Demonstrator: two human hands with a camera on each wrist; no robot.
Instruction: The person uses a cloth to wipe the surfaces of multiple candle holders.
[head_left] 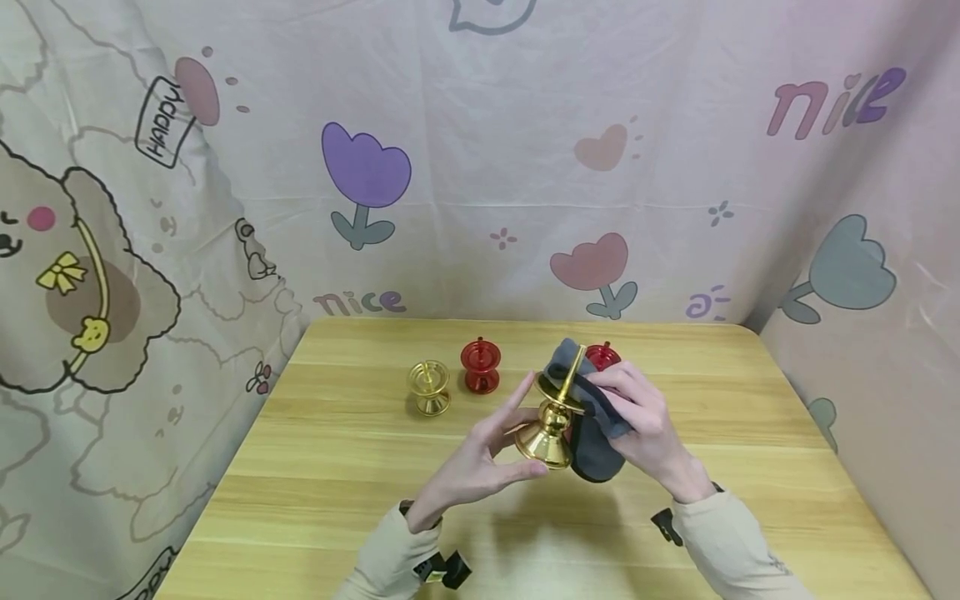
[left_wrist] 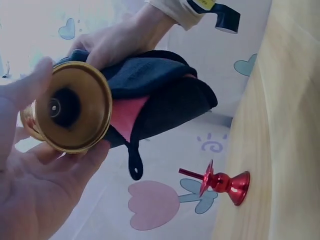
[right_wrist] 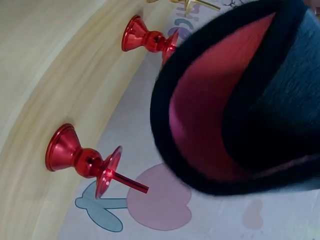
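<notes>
Glossy gold candlestick (head_left: pixel 550 433), flared and spiked, gripped by the left hand (head_left: pixel 487 457) above the wood-grained bench (head_left: pixel 337 500), soft blue-grey cloth (head_left: pixel 596 454), pink-lined, pinched against it by the right hand (head_left: pixel 647 423)

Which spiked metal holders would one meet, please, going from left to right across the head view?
Free-standing gold holder → fully visible red holder → gold holder held in the left hand → partly hidden red holder.
</notes>
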